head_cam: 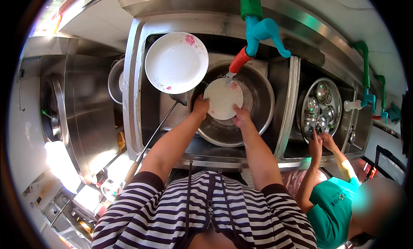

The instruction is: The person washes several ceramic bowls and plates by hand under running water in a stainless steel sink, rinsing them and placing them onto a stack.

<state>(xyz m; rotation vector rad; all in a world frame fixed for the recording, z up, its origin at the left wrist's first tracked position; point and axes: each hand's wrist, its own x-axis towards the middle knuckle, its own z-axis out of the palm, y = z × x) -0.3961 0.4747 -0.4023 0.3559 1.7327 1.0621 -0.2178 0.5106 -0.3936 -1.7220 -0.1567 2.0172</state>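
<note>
Both of my hands grip a white plate with pink flowers point(223, 99) over a large round metal basin point(269, 120). My left hand point(200, 107) has its left edge, and my right hand point(242, 116) has its lower right edge. Water runs onto the plate's top from a blue tap point(253, 36) with a red hose end point(239, 61). Inside the basin, partly hidden below the held plate, lies something round and pale. A larger white floral plate point(176, 62) rests at the upper left of the basin, overlapping its rim.
A long-handled tool point(158, 131) leans across the left of the steel sink point(137, 87). Beyond the sink divider point(288, 110), a co-worker's hands point(321, 142) handle metal ware in an oval metal tub point(338, 112). A metal pot point(113, 81) stands left of the sink.
</note>
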